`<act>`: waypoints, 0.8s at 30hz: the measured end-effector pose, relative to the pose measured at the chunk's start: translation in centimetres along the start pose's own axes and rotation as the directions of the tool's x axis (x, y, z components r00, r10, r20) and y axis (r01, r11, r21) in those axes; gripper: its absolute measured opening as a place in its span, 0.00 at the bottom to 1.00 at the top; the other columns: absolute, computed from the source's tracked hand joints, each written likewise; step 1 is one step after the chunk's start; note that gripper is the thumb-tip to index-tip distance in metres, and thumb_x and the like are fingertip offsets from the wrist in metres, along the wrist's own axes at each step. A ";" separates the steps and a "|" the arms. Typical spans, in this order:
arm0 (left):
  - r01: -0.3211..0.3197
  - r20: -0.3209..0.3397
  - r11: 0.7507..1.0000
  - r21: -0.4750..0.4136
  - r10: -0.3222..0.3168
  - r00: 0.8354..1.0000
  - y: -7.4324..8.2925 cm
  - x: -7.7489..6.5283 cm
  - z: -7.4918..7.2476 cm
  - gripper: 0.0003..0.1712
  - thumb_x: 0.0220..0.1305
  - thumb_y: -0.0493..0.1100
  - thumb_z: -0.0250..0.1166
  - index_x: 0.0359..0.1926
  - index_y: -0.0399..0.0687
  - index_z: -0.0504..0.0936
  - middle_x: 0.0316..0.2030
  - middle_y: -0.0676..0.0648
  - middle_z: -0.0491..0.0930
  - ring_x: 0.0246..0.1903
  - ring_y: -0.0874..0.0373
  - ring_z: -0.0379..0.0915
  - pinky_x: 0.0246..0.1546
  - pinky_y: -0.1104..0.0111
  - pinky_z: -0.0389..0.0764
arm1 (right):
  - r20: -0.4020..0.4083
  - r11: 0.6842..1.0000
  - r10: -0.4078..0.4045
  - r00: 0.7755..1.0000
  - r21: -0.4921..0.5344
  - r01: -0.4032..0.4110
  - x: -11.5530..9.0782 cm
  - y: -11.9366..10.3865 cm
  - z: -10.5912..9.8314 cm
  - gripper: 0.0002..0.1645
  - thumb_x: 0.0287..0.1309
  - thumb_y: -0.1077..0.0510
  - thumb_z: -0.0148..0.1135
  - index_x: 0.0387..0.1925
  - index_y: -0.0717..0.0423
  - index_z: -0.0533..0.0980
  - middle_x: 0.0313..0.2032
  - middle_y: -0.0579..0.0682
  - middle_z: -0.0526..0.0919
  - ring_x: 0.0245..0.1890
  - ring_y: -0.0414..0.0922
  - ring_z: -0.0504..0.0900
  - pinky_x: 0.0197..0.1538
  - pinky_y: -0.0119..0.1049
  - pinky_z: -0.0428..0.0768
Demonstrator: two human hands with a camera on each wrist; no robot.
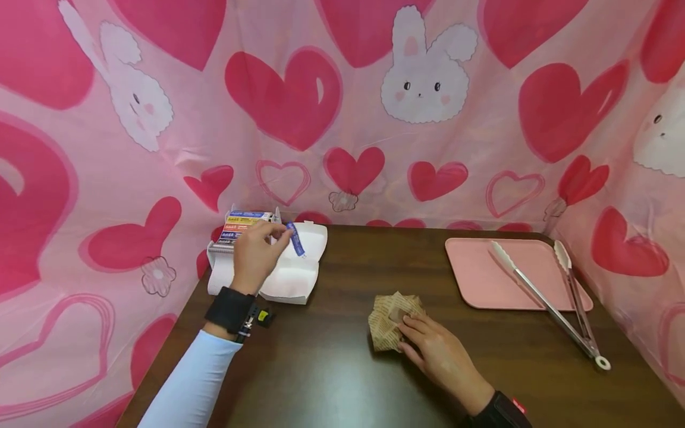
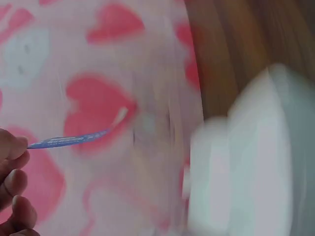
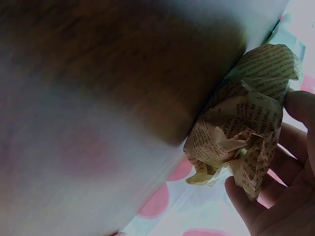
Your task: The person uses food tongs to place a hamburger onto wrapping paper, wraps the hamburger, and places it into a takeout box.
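Left hand: on my head view I have the left hand (image 1: pixel 255 252) pinching a small blue printed strip (image 1: pixel 297 241) between thumb and fingertip, well apart from the right.
Blue strip: hanging from the fingertips over an open white box (image 1: pixel 291 285).
Right hand: I see the right hand (image 1: pixel 441 359) resting its fingers on a crumpled brown paper bundle (image 1: pixel 382 324) with printed text.
Paper bundle: mid worktop (image 1: pixel 332 380), nearer me than the box.
Coloured rows: printed pieces (image 1: pixel 238 229) in several colours, behind the left hand.
Tongs: metal tongs (image 1: pixel 553 306) lie spread across a pink tray (image 1: pixel 476 285), ring end past its near edge.
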State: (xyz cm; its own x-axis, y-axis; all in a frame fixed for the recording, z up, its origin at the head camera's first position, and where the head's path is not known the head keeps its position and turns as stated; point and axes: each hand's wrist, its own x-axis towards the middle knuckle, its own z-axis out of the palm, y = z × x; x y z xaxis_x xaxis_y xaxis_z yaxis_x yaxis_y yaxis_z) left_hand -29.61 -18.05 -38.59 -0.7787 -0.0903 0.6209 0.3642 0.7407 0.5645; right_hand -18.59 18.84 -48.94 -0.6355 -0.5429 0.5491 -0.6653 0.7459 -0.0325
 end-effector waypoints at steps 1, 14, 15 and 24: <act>0.004 0.022 0.998 -0.061 -0.002 1.000 0.8 -0.3 0.8 0.12 0.61 0.46 0.75 0.40 0.43 0.91 0.29 0.45 0.83 0.30 0.50 0.77 0.29 0.62 0.75 | 0.000 1.000 0.004 1.000 -0.004 -0.004 0.0 0.0 0.0 0.23 0.48 0.51 0.79 0.46 0.58 0.87 0.46 0.54 0.88 0.49 0.53 0.86 0.53 0.50 0.82; 0.568 0.467 0.697 -0.437 -0.364 0.806 9.6 -7.4 12.0 0.20 0.57 0.62 0.74 0.40 0.54 0.93 0.40 0.54 0.89 0.43 0.57 0.80 0.45 0.59 0.79 | 0.010 0.999 0.037 0.999 -0.004 -0.037 0.2 -0.2 0.0 0.23 0.49 0.52 0.79 0.46 0.58 0.87 0.47 0.55 0.88 0.50 0.54 0.86 0.55 0.51 0.81; 0.585 0.475 0.680 -0.442 -0.376 0.796 9.8 -7.7 12.5 0.20 0.57 0.62 0.74 0.41 0.54 0.93 0.41 0.54 0.89 0.44 0.56 0.80 0.46 0.58 0.79 | 0.009 0.999 0.036 0.999 -0.002 -0.036 0.3 -0.2 0.0 0.22 0.49 0.52 0.79 0.46 0.58 0.87 0.47 0.55 0.88 0.50 0.54 0.86 0.55 0.51 0.81; 0.421 0.411 0.841 -0.340 -0.270 0.871 9.8 -11.1 13.9 0.15 0.61 0.56 0.72 0.40 0.52 0.93 0.33 0.53 0.89 0.37 0.58 0.84 0.37 0.67 0.80 | 0.025 0.999 0.033 0.999 -0.013 -0.033 0.4 -0.3 0.1 0.21 0.51 0.51 0.78 0.45 0.58 0.87 0.46 0.54 0.88 0.51 0.53 0.85 0.56 0.50 0.80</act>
State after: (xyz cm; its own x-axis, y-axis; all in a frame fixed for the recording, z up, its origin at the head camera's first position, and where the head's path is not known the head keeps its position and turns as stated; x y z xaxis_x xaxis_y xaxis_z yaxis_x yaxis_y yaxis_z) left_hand -24.51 -0.52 -47.48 -0.9864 -0.0051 0.1642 0.1515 0.3588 0.9211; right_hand -18.63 18.39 -48.79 -0.6668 -0.5276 0.5264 -0.6392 0.7680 -0.0398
